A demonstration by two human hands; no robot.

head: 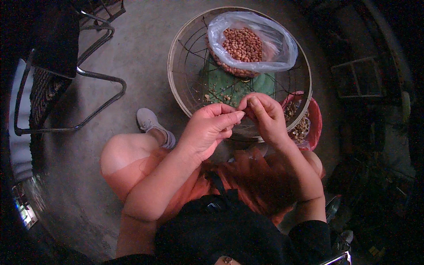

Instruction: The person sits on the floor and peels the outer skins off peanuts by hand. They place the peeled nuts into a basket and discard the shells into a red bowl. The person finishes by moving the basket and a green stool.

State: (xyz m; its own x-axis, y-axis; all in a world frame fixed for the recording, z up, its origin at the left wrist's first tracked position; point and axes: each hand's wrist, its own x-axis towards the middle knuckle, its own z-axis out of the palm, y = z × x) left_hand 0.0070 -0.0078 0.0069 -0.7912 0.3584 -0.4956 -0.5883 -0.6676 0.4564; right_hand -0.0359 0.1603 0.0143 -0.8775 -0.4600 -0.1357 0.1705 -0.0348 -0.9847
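Note:
My left hand (212, 127) and my right hand (266, 116) meet at the fingertips over the near rim of a large round sieve (173, 82). Thumb and fingers are pinched together on each; anything between them is hidden or too small to make out. Beyond them, inside the sieve, a clear plastic bag (281, 54) stands with its mouth wide. Shelled reddish-brown peanuts (243, 44) fill its lower part. Small pale shell crumbs (217, 96) lie on the mesh left of my fingers.
Under the mesh shows a green flat surface (265, 84). A red plastic bag (316, 121) with peanut shells (301, 129) sits at the sieve's right edge. A chair with a bent metal tube frame (99, 76) stands on the concrete floor (142, 59) at left.

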